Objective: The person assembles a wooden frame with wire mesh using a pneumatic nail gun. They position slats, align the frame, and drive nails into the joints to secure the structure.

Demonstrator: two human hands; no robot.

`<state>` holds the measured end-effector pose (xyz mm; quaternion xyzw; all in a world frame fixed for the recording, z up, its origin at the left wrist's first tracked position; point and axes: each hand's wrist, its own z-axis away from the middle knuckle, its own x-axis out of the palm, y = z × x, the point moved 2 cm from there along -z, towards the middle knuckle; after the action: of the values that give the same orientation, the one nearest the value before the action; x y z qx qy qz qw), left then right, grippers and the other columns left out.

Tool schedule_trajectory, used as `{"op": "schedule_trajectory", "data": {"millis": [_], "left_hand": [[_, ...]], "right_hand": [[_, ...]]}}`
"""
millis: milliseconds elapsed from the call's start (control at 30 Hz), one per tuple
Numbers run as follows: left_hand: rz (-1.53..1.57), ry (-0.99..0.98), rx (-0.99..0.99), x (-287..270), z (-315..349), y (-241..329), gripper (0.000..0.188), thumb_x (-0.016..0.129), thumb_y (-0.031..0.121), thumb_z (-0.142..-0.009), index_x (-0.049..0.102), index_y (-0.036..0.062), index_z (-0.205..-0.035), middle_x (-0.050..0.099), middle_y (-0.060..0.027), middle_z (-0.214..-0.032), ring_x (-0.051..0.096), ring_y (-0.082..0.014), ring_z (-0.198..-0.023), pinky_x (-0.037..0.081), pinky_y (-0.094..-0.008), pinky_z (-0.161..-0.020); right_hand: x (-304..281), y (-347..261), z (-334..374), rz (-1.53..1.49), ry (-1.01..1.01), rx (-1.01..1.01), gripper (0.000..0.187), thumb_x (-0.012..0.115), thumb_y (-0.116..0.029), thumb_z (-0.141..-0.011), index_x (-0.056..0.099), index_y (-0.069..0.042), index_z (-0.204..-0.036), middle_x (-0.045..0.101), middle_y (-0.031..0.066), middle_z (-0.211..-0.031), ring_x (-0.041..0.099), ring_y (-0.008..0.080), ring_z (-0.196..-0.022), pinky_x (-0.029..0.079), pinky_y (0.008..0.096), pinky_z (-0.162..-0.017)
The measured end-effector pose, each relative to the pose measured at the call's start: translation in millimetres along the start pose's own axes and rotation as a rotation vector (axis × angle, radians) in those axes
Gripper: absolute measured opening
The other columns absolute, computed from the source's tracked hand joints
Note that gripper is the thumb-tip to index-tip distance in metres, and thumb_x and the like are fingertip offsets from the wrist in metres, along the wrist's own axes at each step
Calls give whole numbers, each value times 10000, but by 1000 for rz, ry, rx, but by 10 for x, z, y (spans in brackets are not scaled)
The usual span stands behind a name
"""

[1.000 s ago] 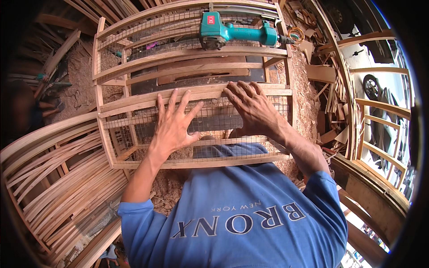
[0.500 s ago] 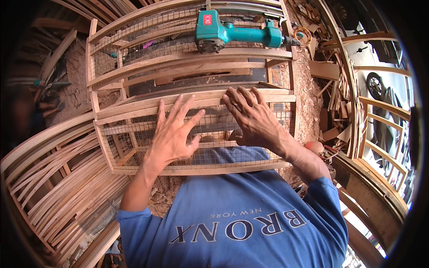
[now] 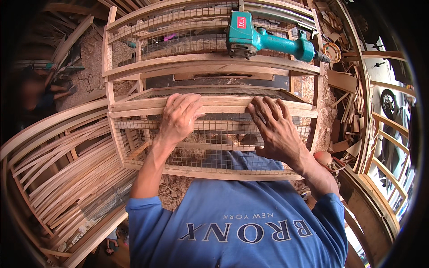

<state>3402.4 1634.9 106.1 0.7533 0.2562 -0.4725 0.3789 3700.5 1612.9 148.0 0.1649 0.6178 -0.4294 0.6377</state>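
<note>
A slatted wooden frame with wire mesh (image 3: 210, 158) lies across in front of me. My left hand (image 3: 178, 117) is closed over its middle wooden rail (image 3: 223, 103), fingers curled across the top and thumb close to the near edge. On the same rail, farther right, rests my right hand (image 3: 276, 127); its fingers are spread and slightly bent over the far edge, with the thumb apart above the mesh. Beyond both hands a teal pneumatic nailer (image 3: 268, 41) lies on the frame's far section. My fingertips are partly hidden behind the rail.
Curved wooden strips (image 3: 76, 178) are stacked at the left. Offcuts (image 3: 351, 98) and sawdust lie along the right side. An orange round object (image 3: 323, 158) is near my right forearm. Another person (image 3: 35, 91) sits at the far left. A wheel (image 3: 389, 102) shows at right.
My left hand has gone from spread fingers to curled over the rail. My right hand stays on the rail. The whole scene has shifted right in view.
</note>
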Motion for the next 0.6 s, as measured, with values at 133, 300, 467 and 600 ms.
{"op": "schedule_trajectory", "data": {"millis": [133,300,467,600], "left_hand": [[-53,36,34,31,-10,17,236,799,7,-762,720,34,-983,725,-96,-1119,694,-274,-1039,526,-456,-938],[28,56,5,41,-48,13,213,774,-18,-775,720,34,-976,742,-110,-1069,708,-282,-1001,532,-456,-928],[60,84,-30,75,16,-6,147,740,1,-838,716,30,-980,754,-115,-1045,720,-279,-1017,549,-452,-960],[-32,122,-22,151,78,2,141,721,25,-874,712,35,-1015,750,-119,-1105,719,-277,-1073,560,-468,-1006]], "right_hand": [[11,2,-4,35,-21,2,1088,848,-363,-665,365,-4,-1572,358,247,-1598,347,411,-1484,262,599,-1239],[45,8,3,-29,-7,28,1129,848,-333,-622,347,-23,-1585,350,230,-1612,337,399,-1496,227,570,-1254],[35,-27,-19,-13,30,23,1114,883,-356,-654,356,-18,-1574,360,209,-1599,350,384,-1480,245,585,-1250],[36,-50,-33,-31,-12,56,1214,917,-316,-585,311,-40,-1600,333,194,-1630,325,386,-1506,206,561,-1275]]}}
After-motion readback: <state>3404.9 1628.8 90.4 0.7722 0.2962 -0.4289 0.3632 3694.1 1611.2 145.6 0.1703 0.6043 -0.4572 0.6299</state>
